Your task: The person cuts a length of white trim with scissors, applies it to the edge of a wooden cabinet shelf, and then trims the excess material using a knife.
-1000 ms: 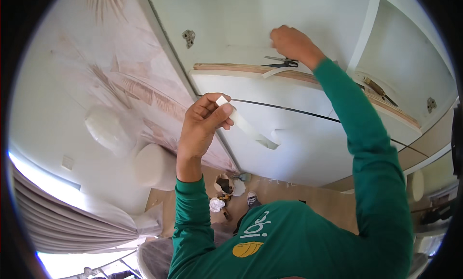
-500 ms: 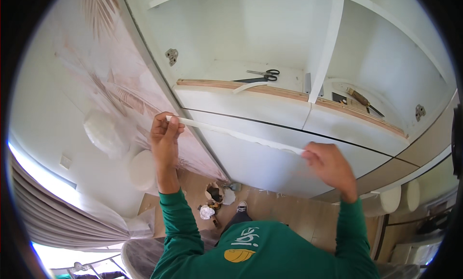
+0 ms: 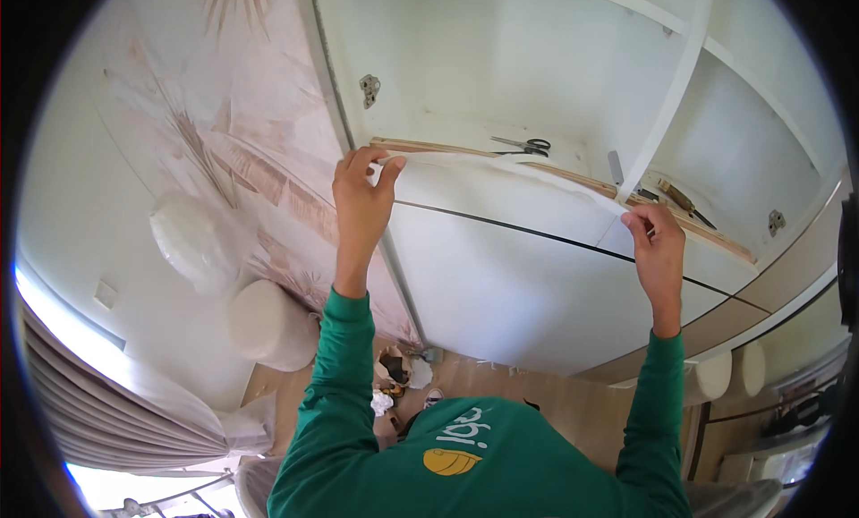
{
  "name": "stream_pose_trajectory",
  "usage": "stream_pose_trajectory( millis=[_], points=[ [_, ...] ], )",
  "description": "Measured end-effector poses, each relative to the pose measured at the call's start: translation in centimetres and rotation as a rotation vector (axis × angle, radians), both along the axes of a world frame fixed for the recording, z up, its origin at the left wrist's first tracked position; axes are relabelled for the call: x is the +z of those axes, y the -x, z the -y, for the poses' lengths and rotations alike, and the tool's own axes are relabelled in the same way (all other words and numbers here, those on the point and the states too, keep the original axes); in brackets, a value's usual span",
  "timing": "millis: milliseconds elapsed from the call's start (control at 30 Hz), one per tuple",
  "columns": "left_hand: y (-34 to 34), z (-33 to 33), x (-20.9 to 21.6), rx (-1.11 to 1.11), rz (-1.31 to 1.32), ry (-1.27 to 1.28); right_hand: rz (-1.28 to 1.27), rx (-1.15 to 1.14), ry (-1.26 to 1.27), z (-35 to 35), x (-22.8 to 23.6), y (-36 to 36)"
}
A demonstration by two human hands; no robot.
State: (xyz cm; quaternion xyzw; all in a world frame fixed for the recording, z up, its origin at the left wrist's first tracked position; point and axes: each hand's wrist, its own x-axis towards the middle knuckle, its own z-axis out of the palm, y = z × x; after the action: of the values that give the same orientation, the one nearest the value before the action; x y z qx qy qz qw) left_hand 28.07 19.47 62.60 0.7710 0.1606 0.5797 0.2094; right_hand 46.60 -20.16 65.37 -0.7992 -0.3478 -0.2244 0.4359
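Head view: left hand (image 3: 362, 185), 10 o'clock, and right hand (image 3: 659, 239), 3 o'clock, pinch white strip (image 3: 586, 194) along wooden edge (image 3: 716, 236), seemingly aligning it; next likely needs even tension

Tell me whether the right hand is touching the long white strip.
Touching. The head view shows the thumb and fingertips of the right hand on the right end of the long white strip, no gap visible.

A palm-patterned wall (image 3: 268, 151) met the white cabinet's (image 3: 501, 259) left edge; bright light (image 3: 67, 317) showed beside a greyish curtain (image 3: 116, 397), above wood-look floor (image 3: 546, 388).
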Motion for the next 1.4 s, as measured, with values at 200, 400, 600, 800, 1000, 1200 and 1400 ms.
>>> stream_pose_trajectory(
  millis=[200, 400, 600, 800, 1000, 1200, 1400],
  points=[
    [1.0, -3.7, 2.5, -0.094, -0.157, -0.221, 0.094, 0.010, 0.033, -1.7, 0.8, -0.4],
    [0.6, -2.7, 2.6, 0.161, -0.441, -0.204, 0.126, -0.033, 0.089, -3.4, 1.0, -0.6],
    [-1.5, -4.2, 1.6, 0.202, -0.354, -0.396, 0.134, -0.096, 0.068, -4.5, 1.0, -0.4],
    [-3.8, -0.4, 0.1, -0.140, -0.219, -0.483, 0.184, -0.137, 0.197, -4.9, 2.0, 0.0],
    [-5.6, 0.3, -0.4, -0.094, -0.099, -0.376, 0.023, -0.186, 0.141, -5.2, 2.2, 0.6],
    [-5.9, -0.3, -0.7, -0.071, -0.041, -0.275, 0.206, -0.174, 0.204, -5.4, 1.5, 0.7],
    [-5.7, 0.5, -0.1, 0.083, -0.148, -0.323, 0.146, -0.204, 0.237, -6.0, 1.9, 0.2]
  ],
)
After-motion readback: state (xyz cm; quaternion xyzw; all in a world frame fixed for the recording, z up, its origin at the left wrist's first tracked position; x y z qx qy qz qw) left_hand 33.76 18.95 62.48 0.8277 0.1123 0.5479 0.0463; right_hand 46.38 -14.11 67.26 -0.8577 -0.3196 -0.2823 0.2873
